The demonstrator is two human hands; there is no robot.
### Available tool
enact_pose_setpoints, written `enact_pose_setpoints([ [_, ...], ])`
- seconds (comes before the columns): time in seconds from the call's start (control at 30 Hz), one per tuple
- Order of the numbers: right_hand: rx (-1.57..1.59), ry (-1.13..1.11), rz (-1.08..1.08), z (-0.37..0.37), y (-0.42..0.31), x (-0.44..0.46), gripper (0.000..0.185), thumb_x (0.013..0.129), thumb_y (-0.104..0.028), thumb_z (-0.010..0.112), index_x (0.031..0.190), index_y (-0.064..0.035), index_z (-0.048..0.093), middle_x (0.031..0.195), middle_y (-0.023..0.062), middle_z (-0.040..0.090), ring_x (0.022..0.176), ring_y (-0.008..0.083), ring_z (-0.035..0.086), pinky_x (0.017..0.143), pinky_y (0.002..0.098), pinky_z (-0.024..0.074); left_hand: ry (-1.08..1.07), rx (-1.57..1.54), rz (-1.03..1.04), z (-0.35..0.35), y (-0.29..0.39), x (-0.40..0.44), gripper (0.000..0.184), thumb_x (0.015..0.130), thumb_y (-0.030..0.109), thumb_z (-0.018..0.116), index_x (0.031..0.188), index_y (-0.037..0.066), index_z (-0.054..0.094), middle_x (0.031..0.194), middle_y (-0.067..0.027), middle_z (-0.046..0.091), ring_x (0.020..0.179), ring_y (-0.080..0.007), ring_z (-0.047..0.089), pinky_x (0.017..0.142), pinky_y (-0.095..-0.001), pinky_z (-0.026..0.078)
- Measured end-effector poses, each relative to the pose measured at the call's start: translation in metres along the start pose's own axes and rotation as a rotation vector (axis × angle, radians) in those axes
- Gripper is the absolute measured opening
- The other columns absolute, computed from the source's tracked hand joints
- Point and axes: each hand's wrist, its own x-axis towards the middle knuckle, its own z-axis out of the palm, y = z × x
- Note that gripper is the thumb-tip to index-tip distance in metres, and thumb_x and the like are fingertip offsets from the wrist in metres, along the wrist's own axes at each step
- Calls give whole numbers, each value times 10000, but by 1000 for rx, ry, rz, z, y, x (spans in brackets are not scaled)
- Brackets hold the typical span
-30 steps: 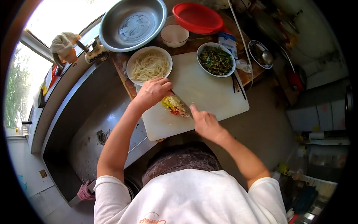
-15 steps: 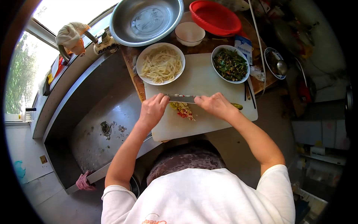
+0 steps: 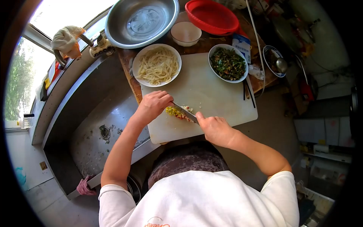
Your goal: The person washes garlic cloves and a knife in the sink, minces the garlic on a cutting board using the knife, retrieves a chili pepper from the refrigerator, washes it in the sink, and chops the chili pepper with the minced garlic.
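Observation:
A knife [image 3: 184, 111] slants across a small pile of chopped yellow-green, red and whitish pieces [image 3: 176, 112] on the white cutting board [image 3: 223, 102]. The fingers of my left hand [image 3: 154, 104] are closed on the blade's far left end. My right hand [image 3: 216, 129] is wrapped round the handle, which is mostly hidden by the fingers. Just above my left hand stands a white bowl of pale strips [image 3: 157, 66]. At the board's upper right is a bowl of chopped greens [image 3: 228, 63].
A large metal basin [image 3: 143, 22], a small white bowl [image 3: 185, 33] and a red basin [image 3: 211, 17] stand behind the board. Dark chopsticks [image 3: 250, 93] lie at its right edge. A plate with a spoon [image 3: 281, 65] is farther right; a metal sink [image 3: 109, 121] is at left.
From nearly level half a second ago, the knife has turned so its handle end is lower and nearer my body. My right hand has moved down with it, and both hands still hold it.

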Motion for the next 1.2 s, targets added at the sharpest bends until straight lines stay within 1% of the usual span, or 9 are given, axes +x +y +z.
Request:
enact_pose_setpoints([
  [0.07, 36, 18, 43, 17, 2, 1, 433, 716, 67, 520, 1133, 59, 403, 666, 233, 614, 682, 429, 639, 617, 501, 519, -8, 82, 19, 11, -2, -1, 159, 800, 138, 682, 873, 57, 567, 799, -67, 573, 738, -258, 589, 631, -371, 483],
  [0.27, 49, 262, -31, 59, 15, -2, 443, 725, 52, 522, 1156, 74, 421, 701, 247, 621, 689, 433, 635, 637, 496, 520, 2, 158, 70, 14, 4, -5, 167, 799, 150, 684, 862, 62, 556, 793, -61, 560, 742, -253, 588, 632, -370, 483],
  [0.5, 18, 161, 45, 11, 8, 0, 483, 737, 37, 524, 1207, 44, 414, 707, 228, 633, 730, 423, 650, 641, 491, 532, 29, 10, 31, 8, -4, 18, 150, 821, 143, 675, 871, 62, 560, 794, -81, 561, 746, -279, 595, 647, -384, 484],
  [0.57, 15, 126, 71, 22, 19, 5, 504, 736, 32, 527, 1225, 42, 408, 713, 235, 631, 747, 430, 648, 661, 497, 529, 5, 37, 26, 21, -7, 19, 163, 815, 154, 679, 875, 66, 556, 801, -71, 553, 761, -265, 591, 656, -380, 485],
  [0.67, 17, 284, 19, 67, 37, -3, 496, 736, 25, 530, 1217, 37, 410, 737, 236, 636, 751, 434, 644, 686, 502, 525, -13, 151, 49, 32, -2, 15, 149, 832, 192, 639, 882, 84, 549, 835, -53, 534, 830, -227, 569, 698, -355, 488],
  [0.97, 32, 143, 69, 16, 3, 0, 527, 734, 22, 539, 1241, 46, 399, 759, 228, 646, 723, 429, 641, 668, 501, 523, -29, -40, -4, 2, -4, 17, 177, 828, 206, 662, 858, 60, 566, 811, -87, 566, 777, -283, 598, 678, -389, 485],
  [1.0, 31, 169, 66, 21, 5, 2, 527, 733, 24, 540, 1240, 46, 400, 751, 228, 644, 722, 425, 644, 667, 497, 525, -76, -39, -26, 9, -8, 13, 180, 825, 206, 664, 857, 63, 559, 808, -77, 562, 769, -276, 597, 672, -383, 486],
  [1.03, 32, 193, 64, 34, 10, 3, 526, 733, 26, 542, 1240, 45, 401, 743, 228, 643, 721, 421, 646, 665, 492, 527, 8, -13, 32, 17, -8, 12, 184, 820, 210, 667, 854, 72, 551, 807, -64, 558, 763, -264, 595, 667, -375, 487],
  [1.2, 11, 240, 71, 66, 18, 1, 526, 726, 33, 550, 1231, 44, 406, 735, 223, 645, 725, 410, 655, 667, 482, 534, 6, 153, 53, 23, -2, 6, 183, 814, 207, 671, 851, 76, 549, 815, -54, 556, 779, -248, 600, 666, -371, 490],
])
